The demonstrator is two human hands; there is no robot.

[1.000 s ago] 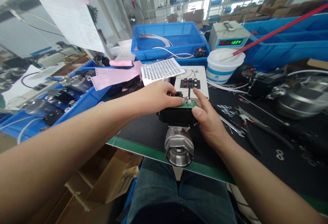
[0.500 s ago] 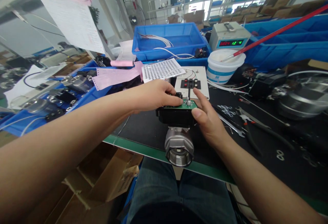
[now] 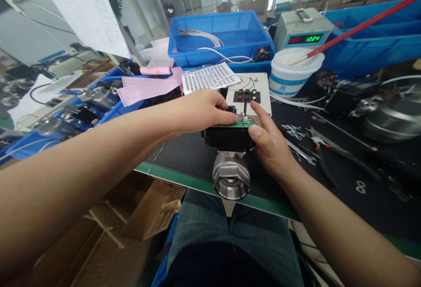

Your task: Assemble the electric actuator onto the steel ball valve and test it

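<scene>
In the head view, a motorised ball valve stands at the bench's front edge. It has a steel valve body (image 3: 231,174) with a threaded opening facing me, and a black actuator housing (image 3: 226,139) on top. A green circuit board (image 3: 245,125) and a small metal shaft show in the uncovered top. My left hand (image 3: 208,111) is closed over the left side of the housing, its thumb on the board near a black part; some fingertips are hidden. Around the right side curls my right hand (image 3: 270,144), thumb at the board's edge and index finger pointing up.
Behind the valve is a white switch panel (image 3: 265,98). A white bucket (image 3: 286,83), a power supply (image 3: 305,26) and a blue bin (image 3: 217,57) stand further back. Pliers (image 3: 324,147), a wrench (image 3: 304,154) and washers (image 3: 360,186) lie to the right.
The view has tilted down slightly, so the scene sits higher. Both hands stay on the actuator with little visible movement. The power supply's display now reads differently.
</scene>
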